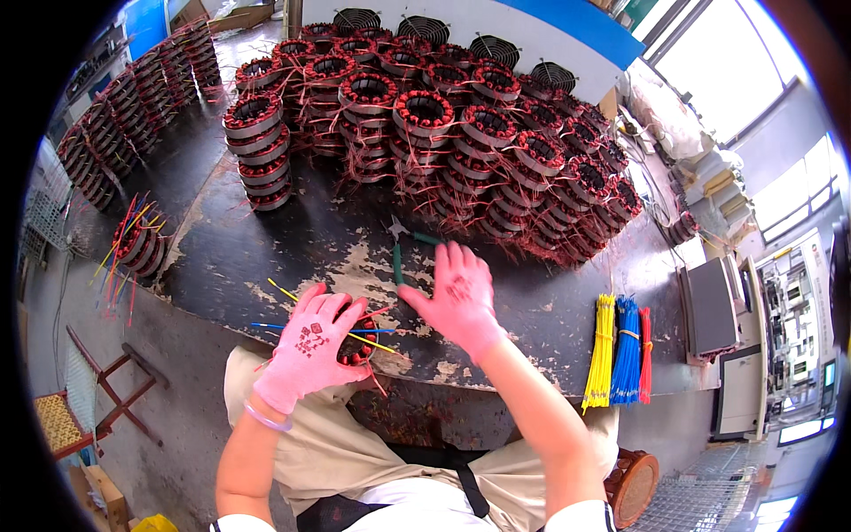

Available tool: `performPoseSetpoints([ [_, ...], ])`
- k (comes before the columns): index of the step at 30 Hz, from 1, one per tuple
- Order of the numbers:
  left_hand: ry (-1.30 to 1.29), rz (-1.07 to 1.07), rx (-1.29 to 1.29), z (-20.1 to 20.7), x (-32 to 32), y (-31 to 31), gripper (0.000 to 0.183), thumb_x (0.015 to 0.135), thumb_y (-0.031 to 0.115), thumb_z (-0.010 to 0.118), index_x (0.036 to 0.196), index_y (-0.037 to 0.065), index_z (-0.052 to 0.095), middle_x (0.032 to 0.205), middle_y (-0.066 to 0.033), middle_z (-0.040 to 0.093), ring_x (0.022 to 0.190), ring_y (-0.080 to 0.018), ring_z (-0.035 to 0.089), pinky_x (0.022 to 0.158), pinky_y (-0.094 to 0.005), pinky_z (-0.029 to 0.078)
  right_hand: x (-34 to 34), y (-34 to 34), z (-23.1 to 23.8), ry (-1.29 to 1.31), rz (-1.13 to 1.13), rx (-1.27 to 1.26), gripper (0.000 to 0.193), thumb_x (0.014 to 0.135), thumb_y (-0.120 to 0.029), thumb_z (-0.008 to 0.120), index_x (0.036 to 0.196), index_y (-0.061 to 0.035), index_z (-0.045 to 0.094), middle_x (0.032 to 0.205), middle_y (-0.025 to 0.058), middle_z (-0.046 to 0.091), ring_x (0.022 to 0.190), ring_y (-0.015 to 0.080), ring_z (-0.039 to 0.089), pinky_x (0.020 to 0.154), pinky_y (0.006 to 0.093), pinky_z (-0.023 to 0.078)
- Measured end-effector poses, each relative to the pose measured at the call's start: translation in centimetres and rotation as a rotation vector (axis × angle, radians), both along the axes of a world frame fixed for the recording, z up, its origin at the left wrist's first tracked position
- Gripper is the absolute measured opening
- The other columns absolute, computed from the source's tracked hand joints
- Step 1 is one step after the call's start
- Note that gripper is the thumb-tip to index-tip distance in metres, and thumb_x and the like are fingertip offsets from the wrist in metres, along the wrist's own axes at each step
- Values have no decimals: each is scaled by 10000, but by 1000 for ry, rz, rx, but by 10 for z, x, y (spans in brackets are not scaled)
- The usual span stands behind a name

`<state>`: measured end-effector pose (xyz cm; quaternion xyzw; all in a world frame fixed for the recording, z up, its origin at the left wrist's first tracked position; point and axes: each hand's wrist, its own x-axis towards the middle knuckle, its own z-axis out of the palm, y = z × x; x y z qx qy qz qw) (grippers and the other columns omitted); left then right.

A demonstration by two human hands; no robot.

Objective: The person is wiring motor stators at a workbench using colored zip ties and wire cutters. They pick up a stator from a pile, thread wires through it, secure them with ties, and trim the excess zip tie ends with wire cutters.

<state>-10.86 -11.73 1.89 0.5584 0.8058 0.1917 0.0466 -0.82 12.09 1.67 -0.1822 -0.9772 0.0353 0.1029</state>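
At the table's front edge, my left hand (308, 350) in a pink glove closes over a motor stator (358, 351) with red windings. Blue, yellow and red wires stick out from under that hand on both sides, and its palm hides much of the stator. Farther forward and to the right, my right hand (461, 297), also gloved in pink, spreads its thumb away from its fingers. Pliers (398, 230) with green handles lie spread on the table there. The thumb meets the end of one handle, and the fingers lie by the other.
Tall stacks of stators (424, 120) crowd the back of the table, more standing at far left. One stator with coloured wires (140, 246) sits at the left edge. Yellow (602, 346), blue (627, 346) and red wire bundles (645, 350) lie at right.
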Motion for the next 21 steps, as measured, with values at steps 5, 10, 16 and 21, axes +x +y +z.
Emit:
performPoseSetpoints([
  [5, 6, -21, 36, -5, 2, 5, 971, 612, 482, 883, 1429, 90, 534, 1383, -168, 538, 1338, -446, 455, 1219, -539, 289, -39, 6, 3, -328, -270, -7, 1070, 720, -759, 715, 1352, 80, 512, 1270, 175, 566, 1153, 316, 559, 995, 451, 448],
  [10, -1, -31, 8, 4, -2, -1, 1028, 583, 484, 898, 1461, 110, 516, 1420, -185, 510, 1370, -455, 427, 1234, -539, 265, -51, 15, 10, -375, -259, -148, 900, 734, -688, 726, 1282, 18, 617, 1308, 181, 579, 1207, 328, 597, 1001, 462, 509],
  [16, 25, -70, 8, 12, -7, -11, 1038, 573, 438, 923, 1471, 115, 514, 1359, -170, 566, 1328, -370, 505, 1256, -528, 244, 15, 47, -4, 210, -243, -1648, 622, 928, -525, 596, 1231, 16, 642, 1086, 191, 710, 958, 329, 703, 956, 463, 548],
  [21, 32, -130, 59, 6, -2, 13, 1024, 556, 430, 926, 1446, 103, 537, 1326, -153, 597, 1281, -343, 546, 1248, -527, 271, 127, 27, 18, 200, -152, -2130, 452, 1000, -312, 584, 1346, -22, 548, 1118, 137, 672, 1003, 273, 679, 913, 450, 575],
])
